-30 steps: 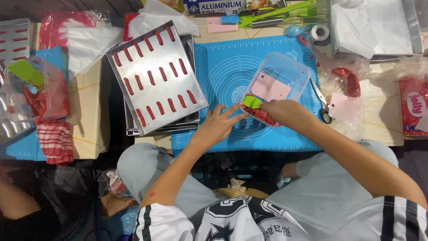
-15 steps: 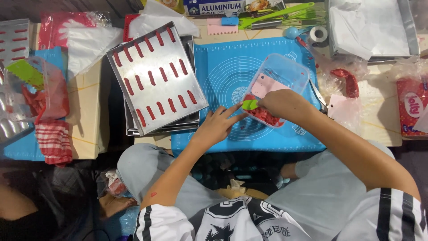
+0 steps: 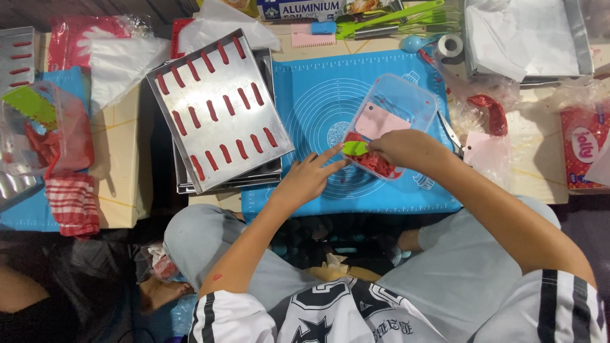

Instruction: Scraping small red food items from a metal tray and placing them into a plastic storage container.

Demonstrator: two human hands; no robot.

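From the head view, a blue silicone mat (image 3: 318,108) lay spread over the wooden desk (image 3: 534,165), and on it stood a clear plastic tub (image 3: 406,98), tilted so that its long axis ran from lower left to upper right. Inside lay a pale pink scraper card (image 3: 380,121) and, at the lower end, a heap of red paste (image 3: 375,162).

The right hand (image 3: 406,149) reached over the tub's lower edge, fingers curled and pinching a small green scraper (image 3: 354,148). The scraper lay nearly level, its long axis running left to right, its free end pointing left toward the other hand. The left hand (image 3: 305,181) rested on the mat just beside the tub's lower left corner, fingers spread, the forefinger stretched out until it touched or nearly touched the green scraper; it held nothing.

To the left, a steel tray (image 3: 219,111) marked with rows of red strips sat tilted on a stack of further trays, its right corner close to the left hand. Scissors (image 3: 452,134) lay just right of the tub, partly hidden by the right wrist. Beyond the mat stood a roll of tape (image 3: 450,46), a box of foil (image 3: 318,9), and green utensils (image 3: 394,16). A red-striped cloth (image 3: 73,203) lay at the far left.
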